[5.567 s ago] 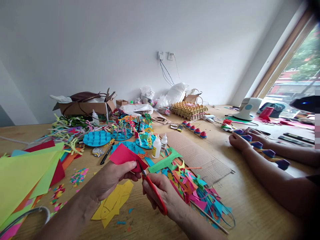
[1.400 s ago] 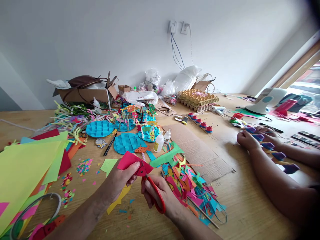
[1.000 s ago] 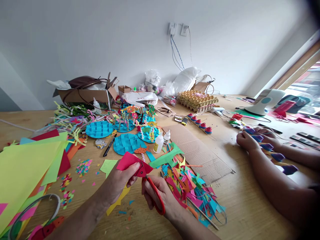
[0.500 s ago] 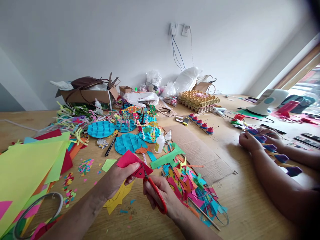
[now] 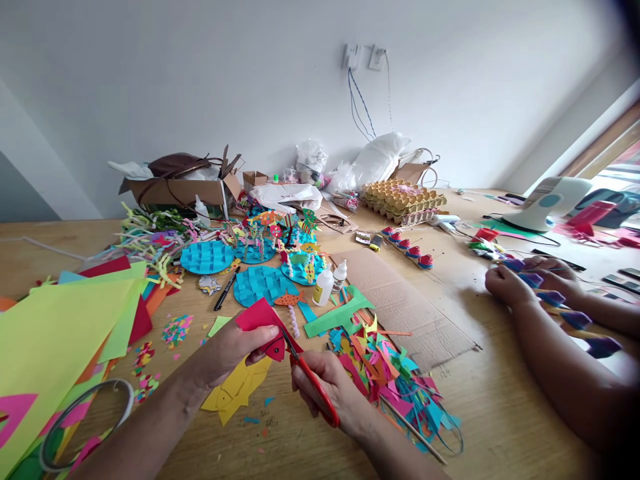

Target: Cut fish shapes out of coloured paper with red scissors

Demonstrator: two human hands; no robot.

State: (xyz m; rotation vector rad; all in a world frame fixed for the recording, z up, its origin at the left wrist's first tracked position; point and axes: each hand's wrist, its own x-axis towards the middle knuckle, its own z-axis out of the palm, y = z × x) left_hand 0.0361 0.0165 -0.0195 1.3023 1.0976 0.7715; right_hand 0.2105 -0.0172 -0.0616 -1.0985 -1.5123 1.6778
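My left hand (image 5: 240,347) pinches a piece of red paper (image 5: 259,316) with a fish outline and a dotted eye drawn on it. In my right hand (image 5: 323,377) is a pair of red-handled scissors (image 5: 315,385), its blades at the right edge of the paper beside the fish's head. Below my left hand lies a yellow paper fish (image 5: 235,392). An orange spotted paper fish (image 5: 289,300) sits just beyond the red paper, near a wavy lilac strip (image 5: 293,322).
Paper scraps (image 5: 385,367) heap to the right, by a cardboard sheet (image 5: 400,307). Glue bottles (image 5: 324,287) stand behind, near blue discs (image 5: 263,287). Coloured sheets (image 5: 65,320) and a tape roll (image 5: 87,427) lie left. Another person's hands (image 5: 510,287) hold a painted egg-carton strip (image 5: 553,297).
The scissors have cut along the fish's edge, and the paper's right part now shows as a narrower strip beyond the blades. The view has shifted slightly left.
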